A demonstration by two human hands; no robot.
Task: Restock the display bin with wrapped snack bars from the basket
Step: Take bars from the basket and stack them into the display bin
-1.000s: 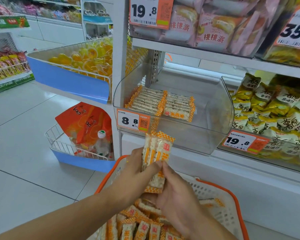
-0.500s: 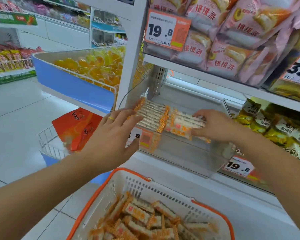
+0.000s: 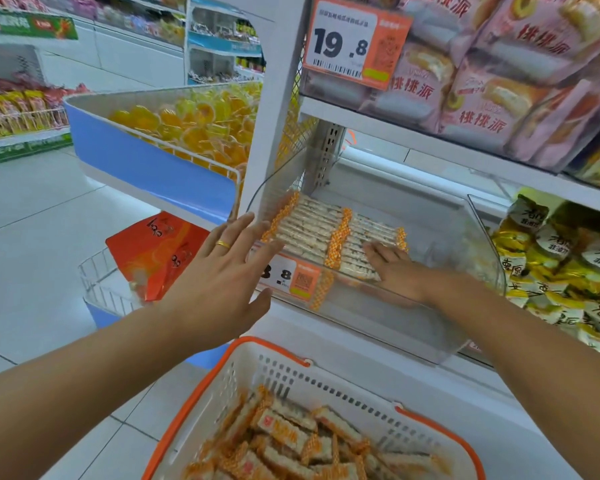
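A clear plastic display bin (image 3: pixel 440 327) sits on the shelf with two rows of wrapped snack bars (image 3: pixel 312 226), white with orange checked ends, lying flat at its left. My right hand (image 3: pixel 395 268) is inside the bin, fingers straight, pressing on the right row of bars. My left hand (image 3: pixel 222 268), with a gold ring, hovers open in front of the bin's left front corner, fingers spread, touching nothing that I can see. Below, a white basket with an orange rim (image 3: pixel 426 420) holds several more wrapped bars (image 3: pixel 291 445).
An orange price tag (image 3: pixel 291 277) hangs on the bin's front. To the right stands a bin of yellow snack packs (image 3: pixel 561 268). Pink pastry bags (image 3: pixel 482 81) fill the shelf above. At left are a blue basket of yellow sweets (image 3: pixel 187 129) and a wire rack with orange bags (image 3: pixel 153 251).
A second ago both hands held a bundle of bars above the basket. My right hand carried them into the bin and now presses flat on the right row. My left hand stays open.
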